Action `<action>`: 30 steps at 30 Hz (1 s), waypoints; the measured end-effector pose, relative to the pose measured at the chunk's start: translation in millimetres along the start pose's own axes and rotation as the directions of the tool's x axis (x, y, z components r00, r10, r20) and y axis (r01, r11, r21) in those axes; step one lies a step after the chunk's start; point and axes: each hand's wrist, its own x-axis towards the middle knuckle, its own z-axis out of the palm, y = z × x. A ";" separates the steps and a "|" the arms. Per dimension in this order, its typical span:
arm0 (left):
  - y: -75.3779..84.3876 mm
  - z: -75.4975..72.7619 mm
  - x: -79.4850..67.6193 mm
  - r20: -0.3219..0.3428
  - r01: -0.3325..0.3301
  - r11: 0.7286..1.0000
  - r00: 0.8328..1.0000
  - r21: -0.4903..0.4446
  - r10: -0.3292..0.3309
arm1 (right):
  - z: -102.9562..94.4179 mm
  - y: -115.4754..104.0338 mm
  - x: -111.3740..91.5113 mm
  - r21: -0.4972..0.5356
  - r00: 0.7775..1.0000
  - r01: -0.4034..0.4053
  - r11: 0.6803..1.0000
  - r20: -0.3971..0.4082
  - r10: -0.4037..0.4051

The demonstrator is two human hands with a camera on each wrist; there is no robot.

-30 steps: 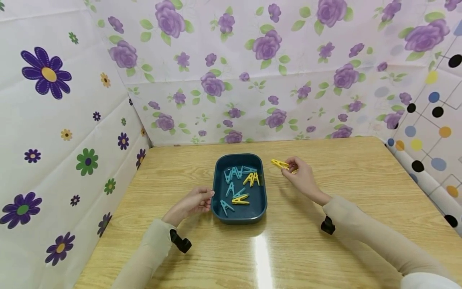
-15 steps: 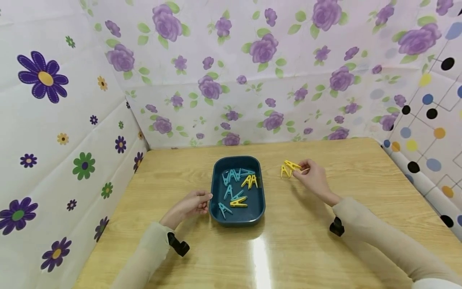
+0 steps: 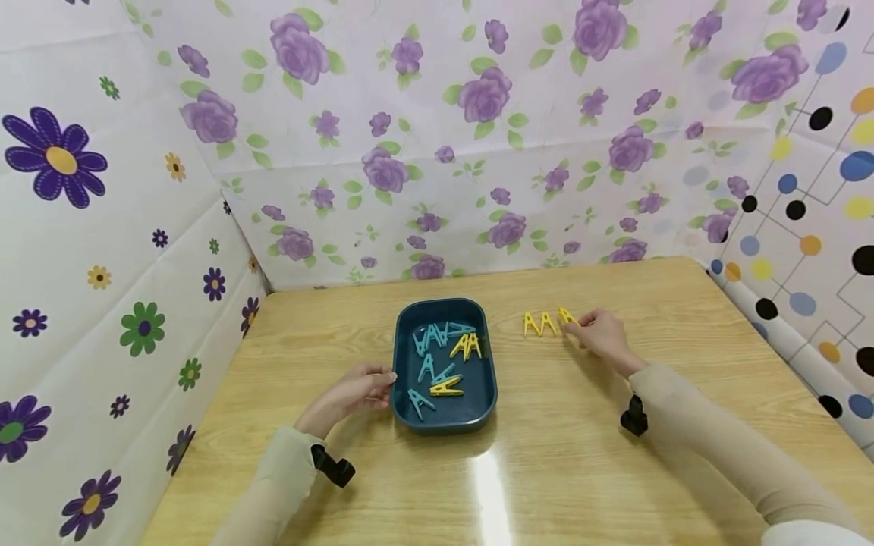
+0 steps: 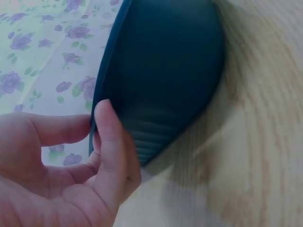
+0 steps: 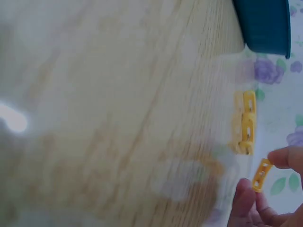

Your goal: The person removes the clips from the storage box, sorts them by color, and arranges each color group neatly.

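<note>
My left hand (image 3: 355, 393) pinches the left rim of a dark blue plastic bin (image 3: 445, 427), thumb and fingers on either side of the rim (image 4: 108, 61). Inside lie several blue clothespins (image 3: 426, 368) and three yellow clothespins (image 3: 447, 388). To the right of the bin, my right hand (image 3: 602, 337) holds a yellow clothespin (image 3: 568, 317) between thumb and fingers; the right wrist view shows this clothespin (image 5: 261, 175) edge-on at the fingertips. Just left of that hand, two yellow clothespins (image 3: 548, 324) stand side by side on the table, legs pointing down toward me.
The wooden table (image 3: 546, 470) reaches back to a wall covering (image 3: 437, 114) with purple flowers. Patterned sheets also hang at the left (image 3: 102, 227) and right (image 3: 819, 250). A bright glare streak lies on the table before the bin.
My right hand has moved rightward, still pinching a yellow clothespin. Two yellow clothespins now show fully in a row beside it. My left hand keeps its hold on the bin's rim.
</note>
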 end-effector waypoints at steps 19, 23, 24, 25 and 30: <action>1.4 1.7 -0.1 0.024 -0.001 1.000 1.000 0.014 0.001 | 2.9 4.5 15.0 -0.090 0.994 -0.021 0.996 0.105 0.030; 1.5 0.7 1.1 0.019 0.006 1.000 1.000 0.002 -0.006 | 2.6 4.3 17.9 -0.071 0.992 -0.020 0.997 0.126 0.028; 1.2 0.2 1.4 0.018 0.005 1.000 1.000 0.003 -0.005 | 2.8 3.8 18.4 -0.067 0.991 -0.019 0.998 0.131 0.028; 1.2 0.0 1.3 0.016 0.006 1.000 1.000 0.003 -0.007 | 3.1 3.6 18.4 -0.067 0.991 -0.015 0.998 0.133 0.024; 0.0 -0.3 0.6 0.024 0.006 1.000 1.000 0.003 -0.006 | 4.6 4.4 17.7 -0.068 0.991 -0.005 0.998 0.130 0.014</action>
